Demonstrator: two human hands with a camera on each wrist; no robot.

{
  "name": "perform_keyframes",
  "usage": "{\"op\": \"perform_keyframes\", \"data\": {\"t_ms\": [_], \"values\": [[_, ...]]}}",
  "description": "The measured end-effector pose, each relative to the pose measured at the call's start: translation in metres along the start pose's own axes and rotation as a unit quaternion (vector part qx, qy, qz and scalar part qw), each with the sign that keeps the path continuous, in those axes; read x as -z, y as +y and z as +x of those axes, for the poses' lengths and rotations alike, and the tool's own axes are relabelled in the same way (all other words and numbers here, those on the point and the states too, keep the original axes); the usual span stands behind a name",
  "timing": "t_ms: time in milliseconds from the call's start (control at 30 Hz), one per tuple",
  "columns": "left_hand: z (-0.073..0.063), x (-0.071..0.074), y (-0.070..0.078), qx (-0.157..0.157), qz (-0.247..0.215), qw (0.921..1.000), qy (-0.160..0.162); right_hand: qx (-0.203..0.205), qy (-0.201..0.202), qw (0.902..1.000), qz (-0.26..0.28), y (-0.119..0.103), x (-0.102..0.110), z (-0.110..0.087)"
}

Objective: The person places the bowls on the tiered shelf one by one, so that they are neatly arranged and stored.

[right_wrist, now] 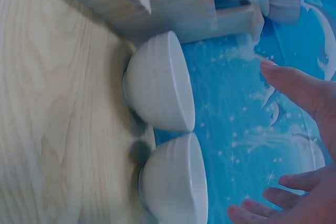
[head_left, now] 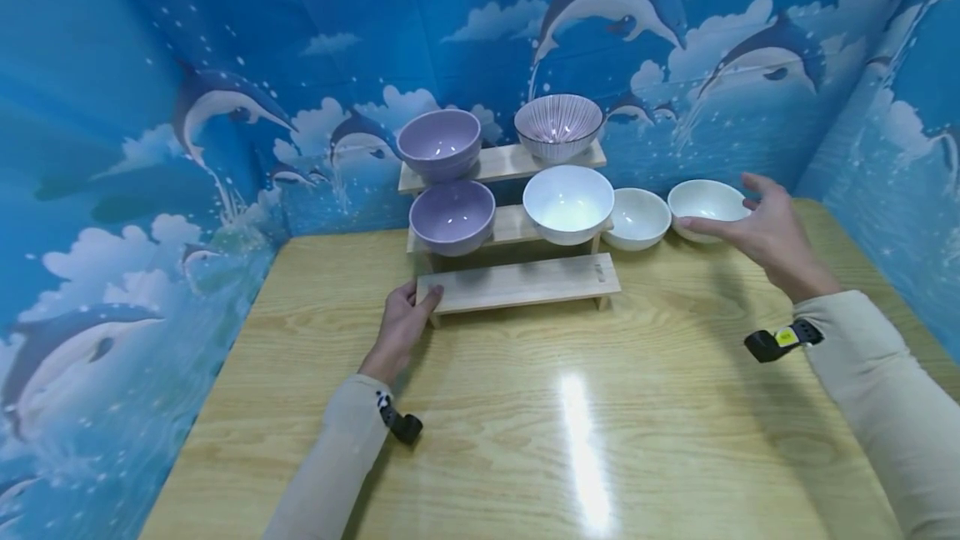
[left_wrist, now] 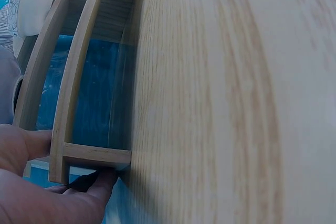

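A: Where's the bowl (head_left: 705,197)?

B: Far R on the surface (head_left: 480,407), upright, just beside its white twin (head_left: 636,219). R grip (head_left: 772,236) is right by it, fingers spread, nothing held; can't see any contact in the R wrist view.

A: And L grip (head_left: 402,323)?

B: Clasping the L end of the low step (head_left: 517,283), thumb on top.

A: How'll the bowl handle?

B: Prob. ceramic: stiff, fairly light, glossy so a bit slippery, chips if knocked. Best hold's the rim, thumb opp. fingers, w/o clinking the twin.

A: The step?

B: Looks like bare wood: stiff, light, decent friction. End's a good hold. Can't tell if it's joined to the tiers (head_left: 512,223) behind, so no jolts, bc purple bowls (head_left: 452,219) etc. sit up there.
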State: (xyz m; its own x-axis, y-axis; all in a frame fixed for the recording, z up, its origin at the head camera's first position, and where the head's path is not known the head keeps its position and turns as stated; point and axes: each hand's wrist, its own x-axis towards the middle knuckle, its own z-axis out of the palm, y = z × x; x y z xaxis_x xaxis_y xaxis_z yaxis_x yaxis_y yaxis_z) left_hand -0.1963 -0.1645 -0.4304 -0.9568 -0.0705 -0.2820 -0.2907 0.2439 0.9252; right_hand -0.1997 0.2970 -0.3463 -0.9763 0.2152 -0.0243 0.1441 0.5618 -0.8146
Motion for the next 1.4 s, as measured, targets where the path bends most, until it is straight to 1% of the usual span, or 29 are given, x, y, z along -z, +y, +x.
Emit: {"op": "perform_keyframes", "data": {"t_ms": [200, 433, 567, 1100, 1400], "values": [[0.0, 0.0, 0.001, -0.001, -0.002, 1.0, 0.001, -0.007, 0.011, 0.9999, 0.003, 0.01, 0.004, 0.005], [-0.001, 0.001, 0.001, -0.009, 0.002, 0.9999, -0.006, -0.007, 0.012, 0.9999, 0.006, 0.024, 0.005, 0.01], [-0.001, 0.002, 0.0, -0.009, 0.001, 0.9999, -0.008, -0.014, 0.015, 0.9998, 0.007, 0.032, 0.003, 0.014], [-0.001, 0.001, 0.001, -0.009, -0.005, 0.9999, -0.01, -0.022, 0.03, 0.9992, 0.013, 0.053, -0.012, 0.032], [-0.002, 0.001, 0.0, -0.011, -0.003, 0.9999, -0.01, -0.024, 0.052, 0.9983, 0.007, 0.061, -0.022, 0.039]]}}
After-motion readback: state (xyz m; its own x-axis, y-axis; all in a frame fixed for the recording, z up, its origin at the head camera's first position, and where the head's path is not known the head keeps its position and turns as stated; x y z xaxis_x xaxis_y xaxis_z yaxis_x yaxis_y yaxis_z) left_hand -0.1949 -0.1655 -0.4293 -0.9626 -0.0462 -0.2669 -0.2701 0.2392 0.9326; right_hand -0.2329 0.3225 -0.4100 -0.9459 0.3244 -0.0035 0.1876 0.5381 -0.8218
